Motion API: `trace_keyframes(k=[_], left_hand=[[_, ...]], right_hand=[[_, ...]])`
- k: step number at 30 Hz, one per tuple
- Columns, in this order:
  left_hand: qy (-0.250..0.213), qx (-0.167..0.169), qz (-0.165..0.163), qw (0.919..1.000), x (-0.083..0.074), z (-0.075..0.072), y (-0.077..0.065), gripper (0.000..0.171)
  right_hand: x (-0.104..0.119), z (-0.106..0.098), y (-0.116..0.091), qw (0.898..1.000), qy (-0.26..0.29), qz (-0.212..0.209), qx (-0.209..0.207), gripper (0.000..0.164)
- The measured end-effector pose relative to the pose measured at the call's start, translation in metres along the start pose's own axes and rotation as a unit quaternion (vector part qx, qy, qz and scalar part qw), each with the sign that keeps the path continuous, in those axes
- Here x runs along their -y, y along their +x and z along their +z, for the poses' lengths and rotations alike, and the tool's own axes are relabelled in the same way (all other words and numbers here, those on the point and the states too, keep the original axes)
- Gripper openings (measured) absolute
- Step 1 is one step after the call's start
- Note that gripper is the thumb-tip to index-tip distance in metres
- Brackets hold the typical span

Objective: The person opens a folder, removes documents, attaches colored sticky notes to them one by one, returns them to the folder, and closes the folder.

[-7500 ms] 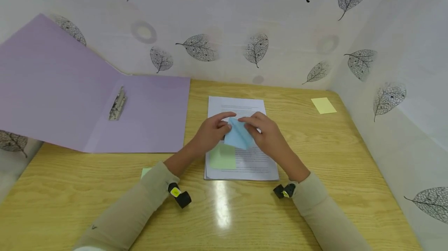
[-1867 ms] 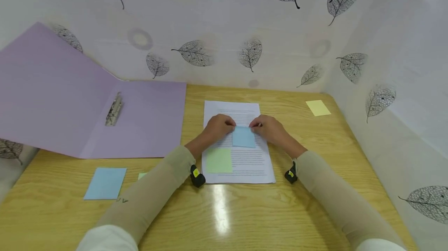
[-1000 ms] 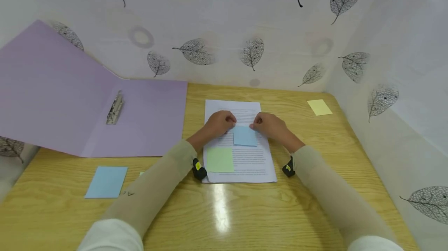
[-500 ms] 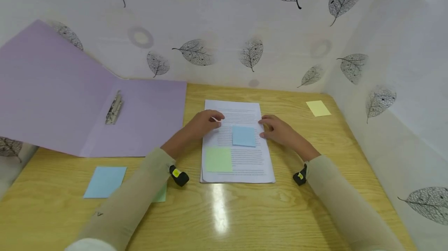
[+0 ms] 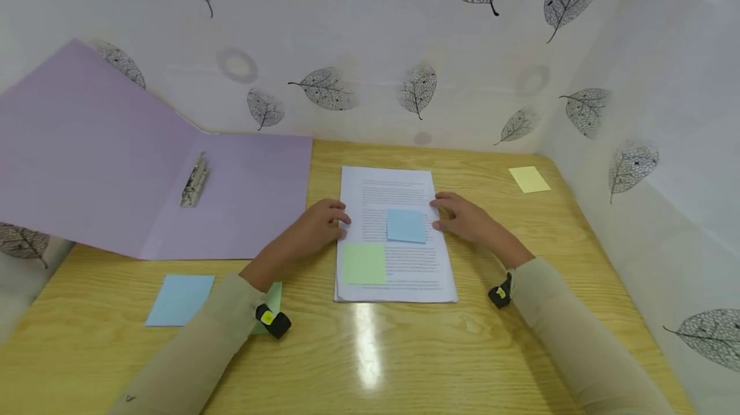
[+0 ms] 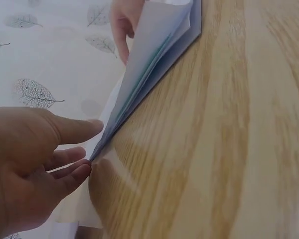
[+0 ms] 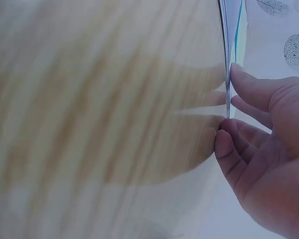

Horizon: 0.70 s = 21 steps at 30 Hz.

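The stack [image 5: 413, 277] lies on the table [image 5: 451, 357], a blue note [image 5: 406, 226] and a green note [image 5: 364, 264] on top of it. The left hand [image 5: 318, 227] touches its left edge, the right hand [image 5: 462, 216] its right, both with thumb spread from relaxed fingers. Only the left wrist view shows the stack's sheets fanning apart; the right shows that hand mirrored beside it.

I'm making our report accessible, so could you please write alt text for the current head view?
A person's left hand and right hand touch opposite edges of a printed paper stack bearing a blue note and a green note. An open purple folder sits at left on the wooden table.
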<state>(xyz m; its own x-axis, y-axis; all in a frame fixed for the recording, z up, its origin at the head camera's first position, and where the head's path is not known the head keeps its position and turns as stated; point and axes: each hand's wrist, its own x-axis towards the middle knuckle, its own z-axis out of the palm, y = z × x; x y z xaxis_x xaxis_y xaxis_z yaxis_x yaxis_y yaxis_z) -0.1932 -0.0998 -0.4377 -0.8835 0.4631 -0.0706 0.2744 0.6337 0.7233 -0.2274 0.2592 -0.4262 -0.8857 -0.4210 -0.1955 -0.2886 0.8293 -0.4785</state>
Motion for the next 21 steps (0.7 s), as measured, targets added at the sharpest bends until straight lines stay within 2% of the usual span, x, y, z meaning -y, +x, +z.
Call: trace_keyframes(k=[6, 9, 11, 13, 17, 21], left_hand=[[0.020, 0.006, 0.007, 0.9998, 0.009, 0.003, 0.003, 0.020], [0.008, 0.003, 0.014, 0.9999, 0.012, 0.004, 0.004, 0.019], [0.005, 0.002, 0.018, 0.9998, 0.012, 0.004, 0.004, 0.020], [0.003, 0.001, 0.019, 0.9998, 0.012, 0.005, 0.005, 0.020], [0.003, -0.001, 0.011, 0.9999, 0.009, 0.005, 0.004, 0.020], [0.000, -0.004, 0.003, 1.0000, 0.007, 0.006, 0.003, 0.021]], right_hand=[[0.002, 0.002, 0.002, 1.000, 0.004, -0.005, -0.003, 0.056], [0.001, -0.001, -0.001, 0.999, 0.033, 0.011, -0.014, 0.052], [-0.005, -0.007, -0.003, 0.998, 0.054, 0.026, -0.037, 0.049], [-0.015, -0.015, -0.006, 0.993, 0.080, 0.047, -0.072, 0.048], [-0.047, -0.036, -0.012, 0.982, 0.097, 0.081, -0.142, 0.056], [-0.081, -0.060, -0.016, 0.973, 0.088, 0.124, -0.174, 0.065]])
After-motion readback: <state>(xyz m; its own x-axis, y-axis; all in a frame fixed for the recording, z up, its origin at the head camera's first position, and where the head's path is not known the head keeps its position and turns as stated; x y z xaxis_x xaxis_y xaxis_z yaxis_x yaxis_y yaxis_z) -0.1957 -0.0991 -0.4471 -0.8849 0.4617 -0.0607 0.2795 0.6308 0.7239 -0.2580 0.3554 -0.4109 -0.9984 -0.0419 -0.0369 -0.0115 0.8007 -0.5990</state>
